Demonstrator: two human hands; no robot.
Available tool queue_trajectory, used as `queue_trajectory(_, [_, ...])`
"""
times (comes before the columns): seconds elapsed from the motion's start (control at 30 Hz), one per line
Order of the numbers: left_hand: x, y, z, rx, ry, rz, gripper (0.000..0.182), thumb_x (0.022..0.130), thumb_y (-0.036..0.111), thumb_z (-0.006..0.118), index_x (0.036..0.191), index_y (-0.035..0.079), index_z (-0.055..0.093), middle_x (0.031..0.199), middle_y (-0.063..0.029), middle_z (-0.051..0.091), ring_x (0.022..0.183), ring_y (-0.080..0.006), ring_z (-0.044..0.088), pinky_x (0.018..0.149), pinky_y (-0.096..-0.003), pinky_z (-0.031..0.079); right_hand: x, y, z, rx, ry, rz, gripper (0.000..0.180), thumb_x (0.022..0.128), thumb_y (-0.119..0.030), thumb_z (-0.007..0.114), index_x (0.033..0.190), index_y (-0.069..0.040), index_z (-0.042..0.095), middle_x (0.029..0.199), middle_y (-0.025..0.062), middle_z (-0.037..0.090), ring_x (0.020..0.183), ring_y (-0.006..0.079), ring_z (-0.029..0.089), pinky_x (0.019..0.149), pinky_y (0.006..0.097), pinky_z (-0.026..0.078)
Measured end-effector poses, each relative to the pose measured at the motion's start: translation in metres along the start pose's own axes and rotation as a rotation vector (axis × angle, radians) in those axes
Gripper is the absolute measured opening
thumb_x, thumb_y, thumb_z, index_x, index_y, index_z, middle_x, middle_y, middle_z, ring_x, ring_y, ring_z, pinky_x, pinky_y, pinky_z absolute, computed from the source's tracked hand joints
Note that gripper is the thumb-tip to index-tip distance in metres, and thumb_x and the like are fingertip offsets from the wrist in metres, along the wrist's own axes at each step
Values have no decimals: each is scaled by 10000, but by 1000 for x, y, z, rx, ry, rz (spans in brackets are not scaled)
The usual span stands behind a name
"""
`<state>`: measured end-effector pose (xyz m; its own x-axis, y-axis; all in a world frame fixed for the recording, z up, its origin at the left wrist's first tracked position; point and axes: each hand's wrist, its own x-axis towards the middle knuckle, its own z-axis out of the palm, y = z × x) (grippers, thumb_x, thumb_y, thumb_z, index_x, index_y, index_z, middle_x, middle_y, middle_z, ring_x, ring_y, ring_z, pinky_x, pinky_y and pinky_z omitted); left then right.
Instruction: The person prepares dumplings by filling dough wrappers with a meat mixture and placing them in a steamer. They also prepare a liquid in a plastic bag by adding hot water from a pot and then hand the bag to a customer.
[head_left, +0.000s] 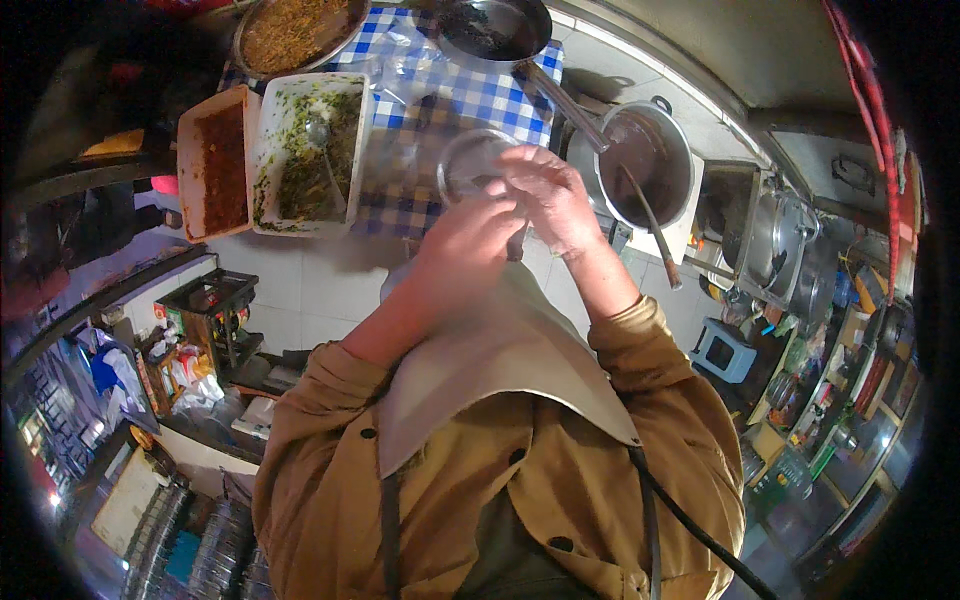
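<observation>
My left hand (474, 229) and my right hand (553, 191) meet in front of my apron (495, 322), their fingers curled toward each other. Both are slightly blurred, and whether something small lies between them is hidden. Just beyond them, partly covered by my fingers, a round metal pan or bowl (459, 169) sits at the near side of the checkered tablecloth (491, 101). A dark brown handle-like piece (516, 246) shows below my fingers. To the left, a white plastic tub (361, 154) holds chopped greens in liquid, with a metal ladle (330, 169) resting inside.
A tub of red-brown sauce (223, 161) adjoins the white tub. Behind stand a round pan of browned bits (292, 34) and a long-handled dark pan (491, 30). At right, a wooden-handled utensil (651, 217) sticks out of a pot (679, 161) of brown liquid. A plastic stool (722, 350) stands on the floor.
</observation>
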<state>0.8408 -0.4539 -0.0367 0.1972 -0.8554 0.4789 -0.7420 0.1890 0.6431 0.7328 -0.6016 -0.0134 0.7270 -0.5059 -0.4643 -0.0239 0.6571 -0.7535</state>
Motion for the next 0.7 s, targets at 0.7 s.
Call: queue_trajectory(0.7, [-54, -158, 67, -893, 151, -1252, 219, 950, 168, 606, 1016, -24, 687, 824, -50, 679, 734, -148, 655, 661, -319, 532, -4, 4, -4, -171, 18, -110, 156, 912, 20, 570, 1052, 26, 637, 1024, 107, 669, 904, 200, 638, 859, 345, 514])
